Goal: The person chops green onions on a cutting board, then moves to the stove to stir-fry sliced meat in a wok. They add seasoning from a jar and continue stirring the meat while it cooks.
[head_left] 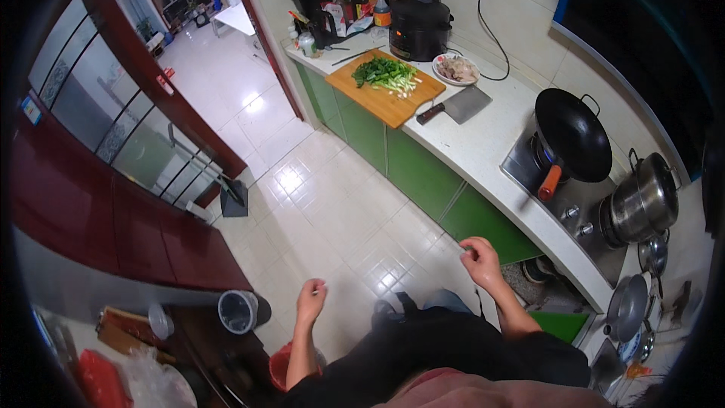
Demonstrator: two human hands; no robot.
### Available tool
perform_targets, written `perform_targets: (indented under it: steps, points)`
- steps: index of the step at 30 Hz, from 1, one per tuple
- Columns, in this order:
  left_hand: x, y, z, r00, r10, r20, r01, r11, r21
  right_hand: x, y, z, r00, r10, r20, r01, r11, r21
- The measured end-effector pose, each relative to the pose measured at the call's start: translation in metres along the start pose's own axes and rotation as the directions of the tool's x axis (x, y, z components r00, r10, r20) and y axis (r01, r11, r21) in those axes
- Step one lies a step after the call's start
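My left hand (311,301), fingers loosely curled with a gap at the thumb, hangs over the tiled floor; I see nothing in it. Beside the green cabinet fronts, my right hand (482,262) is half curled, also with nothing visible in it. Chopped green onions (391,75) lie on a wooden cutting board (391,112) that juts past the counter edge. Next to the board rests a cleaver (465,105), its dark handle towards me. Behind it sits a plate of sliced meat (456,69). A black wok (575,136) stands tilted on the stove, a blue flame beneath it.
A steel pot (645,198) occupies the nearer burner. A black electric cooker (420,28) and several sauce bottles (351,3) stand at the counter's far end. To my left are a glass-paneled door (113,96), a dustpan (234,199), a bin (238,311) and a red bucket (279,366).
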State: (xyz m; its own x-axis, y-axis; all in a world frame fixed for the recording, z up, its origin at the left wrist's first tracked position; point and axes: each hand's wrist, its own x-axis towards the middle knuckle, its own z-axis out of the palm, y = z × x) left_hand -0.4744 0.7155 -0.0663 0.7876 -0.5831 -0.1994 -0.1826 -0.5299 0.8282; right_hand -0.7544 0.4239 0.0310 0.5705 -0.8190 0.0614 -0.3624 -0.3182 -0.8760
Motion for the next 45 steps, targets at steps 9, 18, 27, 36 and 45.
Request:
perform_targets:
  steps: [9,18,27,36,45]
  points:
    - [0.128,-0.003,-0.064,0.989,-0.143,0.026,0.144,0.940,-0.310,0.150,-0.030,0.108,0.978,-0.106,0.180,0.141,0.971,-0.196]
    - [0.251,-0.037,-0.100,0.944,-0.326,0.049,0.326,0.899,-0.292,0.353,-0.067,0.197,0.925,-0.293,0.241,0.344,0.917,-0.203]
    - [0.389,-0.086,-0.143,0.754,-0.628,0.192,0.654,0.690,-0.309,0.519,-0.151,0.233,0.877,-0.403,0.261,0.433,0.899,-0.066]
    - [0.611,-0.160,-0.179,0.924,-0.301,0.237,0.349,0.915,-0.201,0.729,-0.177,0.083,0.856,-0.253,-0.451,0.310,0.949,0.056]
    - [0.725,-0.141,-0.144,0.858,-0.245,0.452,0.343,0.928,-0.147,0.920,-0.168,-0.035,0.623,0.085,-0.777,-0.022,0.996,0.091]
